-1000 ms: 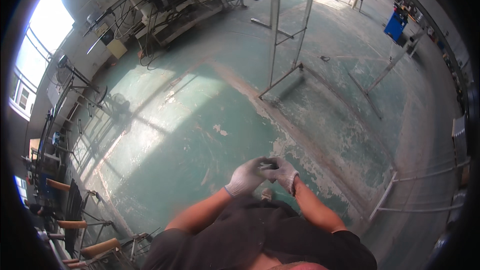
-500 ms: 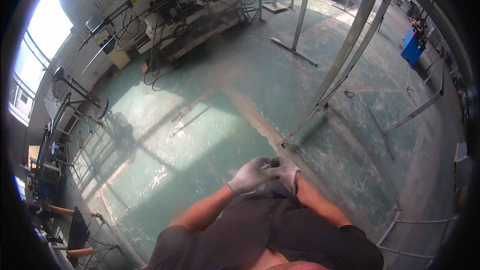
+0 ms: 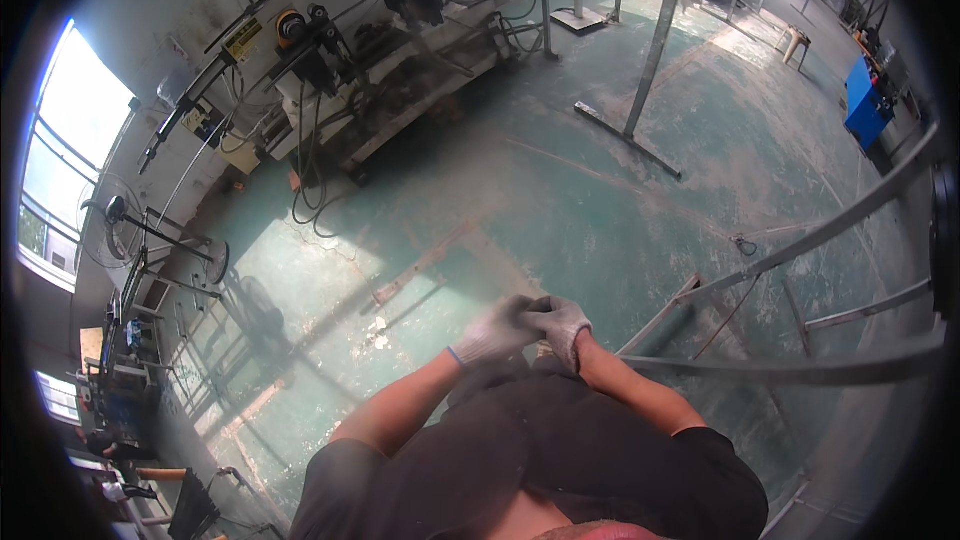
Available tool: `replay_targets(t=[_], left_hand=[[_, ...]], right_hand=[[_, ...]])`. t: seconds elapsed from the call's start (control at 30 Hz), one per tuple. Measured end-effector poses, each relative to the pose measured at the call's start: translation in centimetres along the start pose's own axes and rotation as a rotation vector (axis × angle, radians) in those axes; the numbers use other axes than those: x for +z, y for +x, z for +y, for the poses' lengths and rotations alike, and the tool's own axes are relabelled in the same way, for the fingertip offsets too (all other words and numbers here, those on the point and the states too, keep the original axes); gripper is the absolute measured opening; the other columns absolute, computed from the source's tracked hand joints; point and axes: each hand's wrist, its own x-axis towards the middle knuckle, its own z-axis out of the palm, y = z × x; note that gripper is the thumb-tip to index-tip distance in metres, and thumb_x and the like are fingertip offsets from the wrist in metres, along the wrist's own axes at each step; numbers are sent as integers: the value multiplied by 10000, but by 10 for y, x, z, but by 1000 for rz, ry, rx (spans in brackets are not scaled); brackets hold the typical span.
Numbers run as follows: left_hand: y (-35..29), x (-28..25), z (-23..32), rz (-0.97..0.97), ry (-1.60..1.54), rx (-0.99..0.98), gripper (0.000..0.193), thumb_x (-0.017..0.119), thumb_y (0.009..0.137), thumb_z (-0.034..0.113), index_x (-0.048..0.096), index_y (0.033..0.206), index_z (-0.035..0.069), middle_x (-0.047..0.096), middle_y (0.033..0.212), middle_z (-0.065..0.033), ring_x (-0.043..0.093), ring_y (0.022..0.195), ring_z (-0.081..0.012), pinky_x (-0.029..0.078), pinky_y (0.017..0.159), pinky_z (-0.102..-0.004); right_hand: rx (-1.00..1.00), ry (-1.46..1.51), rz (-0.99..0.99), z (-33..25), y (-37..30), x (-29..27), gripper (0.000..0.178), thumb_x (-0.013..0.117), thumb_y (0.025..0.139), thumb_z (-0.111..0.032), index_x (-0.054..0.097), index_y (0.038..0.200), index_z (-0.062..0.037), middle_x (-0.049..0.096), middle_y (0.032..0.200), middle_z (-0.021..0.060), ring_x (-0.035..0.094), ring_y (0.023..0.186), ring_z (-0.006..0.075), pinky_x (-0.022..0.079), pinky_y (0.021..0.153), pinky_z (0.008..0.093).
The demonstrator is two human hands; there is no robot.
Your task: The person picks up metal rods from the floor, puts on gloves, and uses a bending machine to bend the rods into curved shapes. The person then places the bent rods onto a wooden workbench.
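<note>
Both of my hands wear pale work gloves and meet in front of my waist. The fingers of my left hand are curled in against my right hand, and the two gloves touch. My right hand is bent inward, its fingers closed next to the left ones. Whatever lies between the fingers, if anything, is hidden. Nearest to my right hand is a grey metal bar frame, just beyond my right forearm; I see no contact with it.
A machine bench with hoses stands at the far left against the wall. Another metal frame rises from a floor bar ahead. At the left are a standing fan and a window. A blue cabinet stands far right.
My view has shifted toward the right-hand metal frame, whose long bars now pass close on my right. My hands stay together at my waist, with slightly changed finger positions.
</note>
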Motion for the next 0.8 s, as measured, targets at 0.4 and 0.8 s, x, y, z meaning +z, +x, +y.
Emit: replay_targets(t=[0.4, 0.8], left_hand=[[295, -209, -17, -52, -301, 119, 556, 780, 939, 391, 701, 1309, -17, 768, 1164, -159, 714, 1105, -208, 555, 1002, -376], [512, -473, -81, 124, -119, -58, 353, 778, 928, 298, 785, 1080, -21, 789, 939, -119, 730, 862, -171, 572, 805, -340]], right_hand=[[-80, -30, 192, -193, 286, -9, 279, 774, 928, -192, 676, 1058, 35, 708, 846, 78, 692, 692, 160, 579, 650, 313], [-546, 544, 897, -455, 535, -319, 170, 710, 1003, -211, 696, 922, -63, 650, 774, 25, 603, 632, 165, 498, 581, 324]])
